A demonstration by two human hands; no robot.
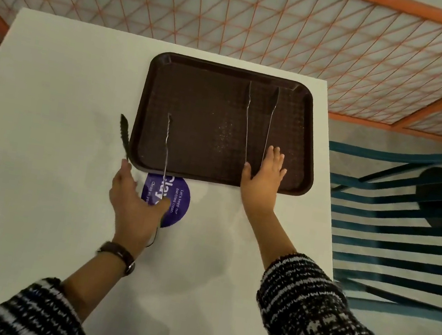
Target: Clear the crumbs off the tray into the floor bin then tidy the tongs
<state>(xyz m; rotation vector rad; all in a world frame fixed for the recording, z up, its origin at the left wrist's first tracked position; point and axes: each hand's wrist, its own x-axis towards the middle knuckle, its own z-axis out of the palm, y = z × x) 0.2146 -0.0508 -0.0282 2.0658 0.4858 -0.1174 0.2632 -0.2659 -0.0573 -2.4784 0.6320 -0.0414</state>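
Brown, waffle-textured plastic forms the rounded-corner tray (230, 66), which lies on the white table (48, 109) just ahead of both hands. The left hand (135, 202) reaches forward, wrist straight, and grips the hinge end of 1 pair of thin metal tongs (167, 146). They are splayed wide, with 1 arm over the tray and the dark, toothed arm outside its rim. The right hand (263, 180) lies flat on the tray's near edge, fingers straight and spread, at the closed end of the second tongs (248, 125). Pale crumbs (223, 135) speckle the tray between the 2 pairs. A round purple sticker (178, 207) sits beside the left thumb.
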